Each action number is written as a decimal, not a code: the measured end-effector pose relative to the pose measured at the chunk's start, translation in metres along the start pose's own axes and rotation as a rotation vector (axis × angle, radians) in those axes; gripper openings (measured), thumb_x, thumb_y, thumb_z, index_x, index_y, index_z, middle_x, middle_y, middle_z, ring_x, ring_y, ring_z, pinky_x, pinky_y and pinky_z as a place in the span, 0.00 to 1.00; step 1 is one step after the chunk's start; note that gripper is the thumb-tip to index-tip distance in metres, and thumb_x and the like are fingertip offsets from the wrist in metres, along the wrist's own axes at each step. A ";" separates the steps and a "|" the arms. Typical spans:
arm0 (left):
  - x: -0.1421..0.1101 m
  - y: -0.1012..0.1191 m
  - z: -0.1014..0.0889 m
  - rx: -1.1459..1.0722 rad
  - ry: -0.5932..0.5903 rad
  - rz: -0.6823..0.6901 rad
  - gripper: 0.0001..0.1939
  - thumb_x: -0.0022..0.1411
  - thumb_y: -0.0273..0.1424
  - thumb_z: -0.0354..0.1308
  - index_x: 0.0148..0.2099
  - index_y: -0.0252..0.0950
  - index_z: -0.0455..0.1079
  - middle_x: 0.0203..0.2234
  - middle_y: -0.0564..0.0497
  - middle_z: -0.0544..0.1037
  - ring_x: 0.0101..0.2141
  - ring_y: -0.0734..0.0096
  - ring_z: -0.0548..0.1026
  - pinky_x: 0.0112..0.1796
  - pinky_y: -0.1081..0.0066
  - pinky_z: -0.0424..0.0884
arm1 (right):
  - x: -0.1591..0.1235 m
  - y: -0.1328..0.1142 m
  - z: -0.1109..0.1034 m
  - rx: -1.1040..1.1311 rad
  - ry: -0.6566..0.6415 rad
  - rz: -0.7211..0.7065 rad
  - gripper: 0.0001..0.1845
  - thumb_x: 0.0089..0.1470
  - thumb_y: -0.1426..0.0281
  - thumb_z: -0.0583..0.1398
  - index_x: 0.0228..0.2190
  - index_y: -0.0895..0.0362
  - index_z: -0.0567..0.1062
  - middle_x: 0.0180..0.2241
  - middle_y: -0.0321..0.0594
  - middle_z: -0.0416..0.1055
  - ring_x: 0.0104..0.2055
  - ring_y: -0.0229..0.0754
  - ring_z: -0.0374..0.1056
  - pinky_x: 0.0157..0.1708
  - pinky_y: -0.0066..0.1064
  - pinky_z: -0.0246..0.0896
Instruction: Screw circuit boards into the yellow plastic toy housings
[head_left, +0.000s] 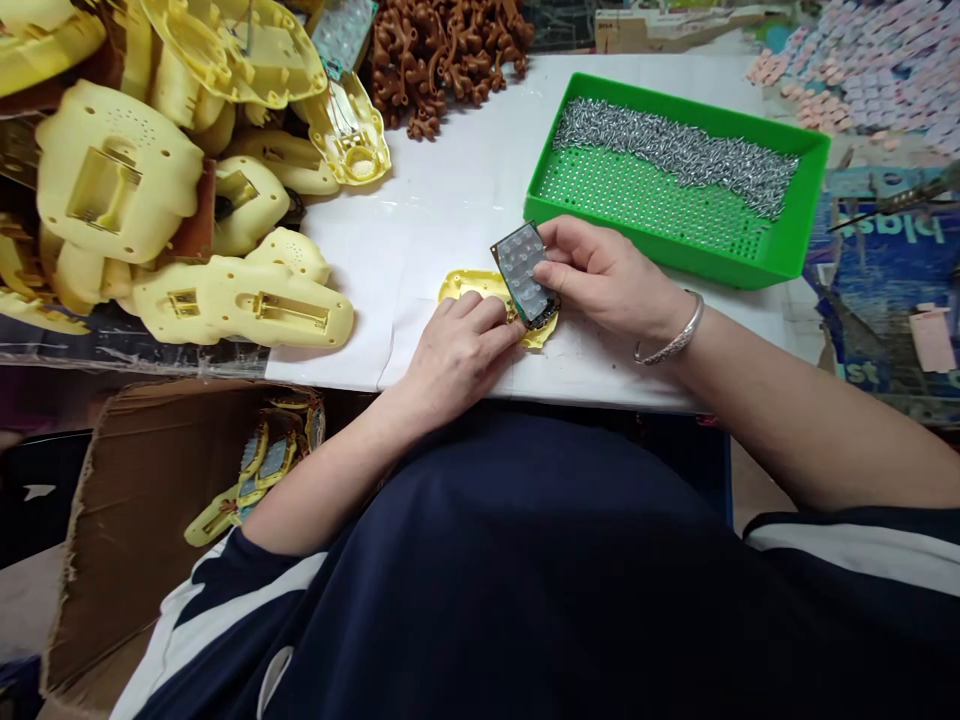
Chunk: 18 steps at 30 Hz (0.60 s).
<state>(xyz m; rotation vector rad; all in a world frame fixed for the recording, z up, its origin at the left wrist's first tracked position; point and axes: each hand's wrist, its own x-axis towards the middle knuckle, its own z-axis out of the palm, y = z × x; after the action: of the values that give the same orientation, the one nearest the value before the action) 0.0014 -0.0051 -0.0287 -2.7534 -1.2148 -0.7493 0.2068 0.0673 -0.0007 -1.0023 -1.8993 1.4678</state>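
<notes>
A yellow plastic shell (480, 288) lies flat on the white table (450, 200) in front of me. My left hand (459, 345) rests on it, fingers pressing its near edge. My right hand (600, 275), with a silver bangle on the wrist, pinches a small dark circuit board with a translucent rubber keypad (523, 270). The board is tilted over the right end of the shell, its lower corner touching or nearly touching it.
A green tray (780, 250) with a heap of silver screws stands at the right. Yellow shells (240, 300) are piled at the left, brown plastic parts (442, 50) at the back. A cardboard box (150, 520) with assembled pieces sits low on the left.
</notes>
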 end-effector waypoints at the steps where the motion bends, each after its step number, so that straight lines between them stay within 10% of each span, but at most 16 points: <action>1: 0.000 0.000 0.000 0.004 0.006 0.002 0.16 0.76 0.36 0.47 0.46 0.37 0.74 0.33 0.48 0.73 0.35 0.65 0.68 0.35 0.66 0.62 | 0.000 -0.001 0.000 0.009 -0.005 0.001 0.08 0.62 0.64 0.62 0.41 0.54 0.72 0.33 0.36 0.71 0.35 0.40 0.67 0.39 0.33 0.68; 18: 0.001 0.000 0.002 -0.004 0.075 0.028 0.18 0.77 0.37 0.44 0.43 0.37 0.74 0.32 0.48 0.73 0.34 0.65 0.68 0.34 0.67 0.60 | 0.002 0.001 -0.001 -0.256 0.008 -0.124 0.12 0.63 0.61 0.59 0.45 0.54 0.73 0.35 0.38 0.75 0.37 0.43 0.69 0.40 0.34 0.66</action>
<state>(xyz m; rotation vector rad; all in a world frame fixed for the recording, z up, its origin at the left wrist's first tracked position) 0.0028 -0.0045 -0.0297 -2.7125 -1.1598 -0.8448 0.2071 0.0696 -0.0014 -0.9797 -2.1418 1.1704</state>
